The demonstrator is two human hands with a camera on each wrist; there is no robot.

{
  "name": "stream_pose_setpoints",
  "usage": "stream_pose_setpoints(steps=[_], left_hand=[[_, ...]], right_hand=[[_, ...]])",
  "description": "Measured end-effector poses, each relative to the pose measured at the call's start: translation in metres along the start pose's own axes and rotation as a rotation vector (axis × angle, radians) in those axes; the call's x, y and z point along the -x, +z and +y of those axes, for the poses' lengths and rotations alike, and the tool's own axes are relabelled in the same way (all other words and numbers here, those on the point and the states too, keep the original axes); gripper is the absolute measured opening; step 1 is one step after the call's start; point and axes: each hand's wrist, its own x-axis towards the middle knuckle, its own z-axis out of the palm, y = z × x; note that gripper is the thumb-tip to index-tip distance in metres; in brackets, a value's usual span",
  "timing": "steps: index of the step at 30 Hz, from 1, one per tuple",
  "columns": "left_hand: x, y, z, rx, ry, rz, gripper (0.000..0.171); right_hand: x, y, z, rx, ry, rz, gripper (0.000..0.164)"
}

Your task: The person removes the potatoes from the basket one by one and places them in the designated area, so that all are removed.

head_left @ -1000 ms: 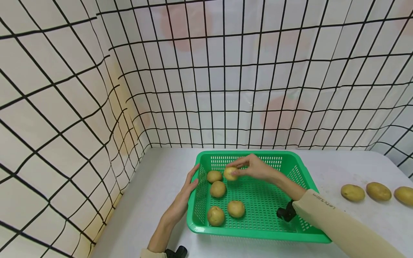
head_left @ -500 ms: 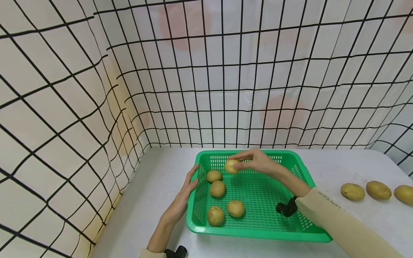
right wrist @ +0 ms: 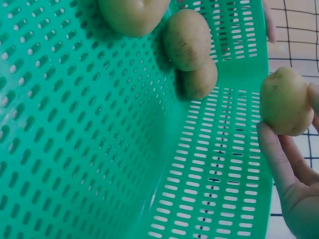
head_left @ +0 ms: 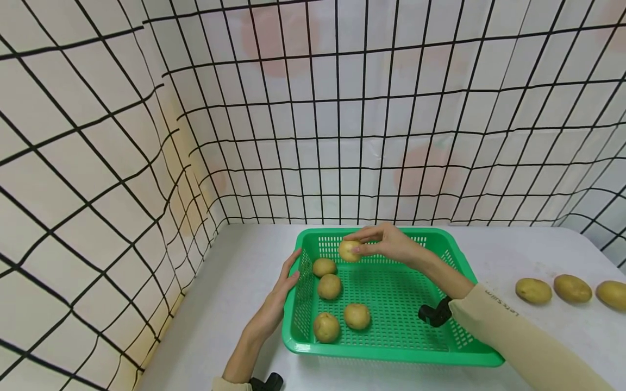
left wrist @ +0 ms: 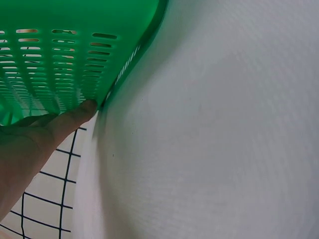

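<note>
In the head view my right hand (head_left: 393, 244) pinches a pale, roundish potato (head_left: 349, 251) between thumb and fingers. The potato is raised over the back left part of a green perforated basket (head_left: 391, 355). In the right wrist view this held potato (right wrist: 286, 102) overlaps the basket's rim. My left hand (head_left: 274, 301) lies against the basket's left side, its fingers fairly straight and its tips right at the rim. The left wrist view shows those fingers (left wrist: 75, 119) along the outer wall. Inside the basket sit several potatoes (head_left: 330, 287) on the left half.
Three more potatoes (head_left: 572, 289) lie in a row on the white table (head_left: 220, 304) to the right of the basket. A black wire grid (head_left: 362, 163) stands behind and to the left, close to the basket's back edge.
My right hand has lifted the potato from low in the basket up toward the back rim level. Over the last half second it has shifted slightly left. The left hand and basket stay in place.
</note>
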Motion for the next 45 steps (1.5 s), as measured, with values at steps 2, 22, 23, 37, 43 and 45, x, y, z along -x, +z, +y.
stream_pose_setpoints(steps=[2, 22, 23, 37, 43, 45], left_hand=[[0.0, 0.0, 0.0, 0.0, -0.001, -0.006, 0.054], [-0.003, 0.003, -0.002, 0.0, 0.001, -0.013, 0.053], [-0.003, 0.003, -0.002, 0.0, 0.002, -0.015, 0.053], [-0.001, 0.004, -0.001, -0.008, 0.004, -0.002, 0.054], [0.0, 0.002, -0.001, -0.008, 0.001, 0.005, 0.054], [0.001, 0.001, -0.001, -0.005, -0.001, 0.007, 0.054]], right_hand=[[0.001, 0.0, -0.002, -0.002, -0.009, 0.004, 0.038], [0.017, -0.026, -0.013, -0.035, 0.004, 0.098, 0.041], [0.019, -0.028, -0.013, -0.033, 0.008, 0.107, 0.041], [0.048, -0.06, -0.014, -0.005, 0.027, 0.193, 0.042], [0.063, -0.072, -0.014, 0.043, 0.036, 0.24, 0.042], [0.069, -0.077, -0.013, 0.055, 0.029, 0.248, 0.042]])
